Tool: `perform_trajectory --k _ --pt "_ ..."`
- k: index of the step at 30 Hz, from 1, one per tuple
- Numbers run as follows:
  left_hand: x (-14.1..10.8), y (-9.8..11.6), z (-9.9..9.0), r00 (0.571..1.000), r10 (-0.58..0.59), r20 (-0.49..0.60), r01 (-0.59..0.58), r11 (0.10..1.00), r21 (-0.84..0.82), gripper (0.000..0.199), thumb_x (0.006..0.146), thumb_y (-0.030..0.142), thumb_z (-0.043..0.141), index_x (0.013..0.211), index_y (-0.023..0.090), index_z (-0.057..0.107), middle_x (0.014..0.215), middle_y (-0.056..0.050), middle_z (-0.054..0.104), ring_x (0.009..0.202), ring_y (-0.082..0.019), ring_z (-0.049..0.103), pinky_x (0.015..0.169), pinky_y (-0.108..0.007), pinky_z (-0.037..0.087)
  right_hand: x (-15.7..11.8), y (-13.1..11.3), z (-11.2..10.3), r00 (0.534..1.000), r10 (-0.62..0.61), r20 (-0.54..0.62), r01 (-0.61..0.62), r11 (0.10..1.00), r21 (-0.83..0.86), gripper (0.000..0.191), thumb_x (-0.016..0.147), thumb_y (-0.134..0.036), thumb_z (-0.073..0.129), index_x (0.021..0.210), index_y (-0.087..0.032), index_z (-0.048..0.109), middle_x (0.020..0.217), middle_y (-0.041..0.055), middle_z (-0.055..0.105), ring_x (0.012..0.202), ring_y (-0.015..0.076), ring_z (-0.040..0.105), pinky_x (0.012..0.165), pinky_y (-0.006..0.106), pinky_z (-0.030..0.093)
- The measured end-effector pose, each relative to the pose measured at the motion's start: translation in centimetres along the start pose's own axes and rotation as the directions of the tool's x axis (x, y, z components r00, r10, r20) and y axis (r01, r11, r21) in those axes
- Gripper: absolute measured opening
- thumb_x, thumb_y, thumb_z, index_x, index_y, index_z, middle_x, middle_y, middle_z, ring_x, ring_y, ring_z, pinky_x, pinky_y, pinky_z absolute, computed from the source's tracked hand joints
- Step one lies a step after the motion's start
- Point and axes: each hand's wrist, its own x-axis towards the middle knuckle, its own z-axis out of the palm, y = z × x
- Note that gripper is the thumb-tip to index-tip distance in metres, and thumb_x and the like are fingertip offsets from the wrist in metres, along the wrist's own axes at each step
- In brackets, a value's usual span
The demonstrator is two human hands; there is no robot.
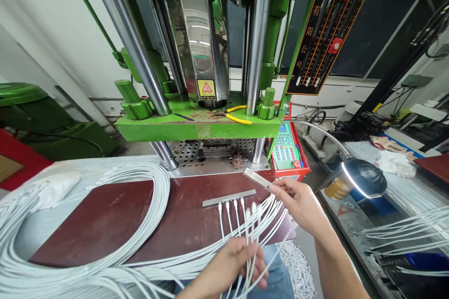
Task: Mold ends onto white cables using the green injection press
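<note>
My left hand [238, 259] is closed around several white cables [250, 238], whose pale connector ends point up and are blurred. In my right hand [294, 201] a flat metal bar [257, 178] is pinched near its right end, tilted and raised over the brown board [189, 231]. A second metal bar [229, 197] lies on that board, with several white cable ends attached along its lower edge. More white cables run just below my right hand and curve away to the left.
A large coil of white cable [161, 201] covers the left side. Behind the board stands a green press [196, 131] with steel columns, yellow-handled pliers [238, 116] on its plate. A control panel [285, 149] and a lamp [365, 180] are to the right.
</note>
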Motion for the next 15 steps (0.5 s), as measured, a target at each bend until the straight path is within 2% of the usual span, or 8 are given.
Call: perform_trajectory --k 4,6,10,15 --pt "0.5 2.7 -1.6 0.981 0.114 -0.157 -0.126 0.990 -0.070 0.038 0.080 0.050 0.061 0.081 0.013 0.059 0.074 -0.009 0.071 0.063 -0.017 0.064 0.064 -0.028 0.047 -0.4 -1.2 -0.1 0.999 0.016 0.048 -0.017 1.000 0.018 0.028 0.086 -0.046 0.057 0.087 -0.019 0.067 0.065 -0.0016 0.058 0.060 0.0130 0.050 0.057 0.024 0.039" --pt "0.5 3.7 -2.2 0.975 0.123 -0.187 -0.148 0.981 -0.127 0.035 0.079 0.048 0.063 0.082 0.013 0.058 0.073 -0.008 0.070 0.061 -0.016 0.062 0.063 -0.028 0.047 -0.8 -1.5 0.0 0.998 0.034 0.056 -0.036 0.999 0.032 0.028 0.086 -0.045 0.057 0.088 -0.019 0.067 0.065 -0.0012 0.058 0.060 0.0134 0.050 0.057 0.024 0.039" --pt "0.2 3.9 -2.4 0.981 0.127 -0.144 -0.159 0.957 -0.243 0.032 0.081 0.045 0.062 0.083 0.013 0.057 0.073 -0.007 0.068 0.060 -0.017 0.063 0.062 -0.030 0.048 -1.8 -0.5 0.6 0.993 0.082 0.089 -0.090 0.991 0.102 0.034 0.082 -0.049 0.060 0.094 -0.018 0.065 0.072 0.0004 0.059 0.066 0.0154 0.052 0.061 0.025 0.041" --pt "0.4 3.5 -2.0 0.979 0.167 -0.118 -0.190 0.955 -0.228 0.031 0.084 0.044 0.059 0.085 0.012 0.057 0.076 -0.010 0.069 0.063 -0.019 0.066 0.063 -0.030 0.048 -3.5 1.7 2.6 0.956 0.240 0.171 -0.254 0.965 0.063 0.037 0.081 -0.051 0.060 0.069 -0.017 0.057 0.060 -0.0026 0.048 0.057 0.0126 0.042 0.054 0.024 0.034"
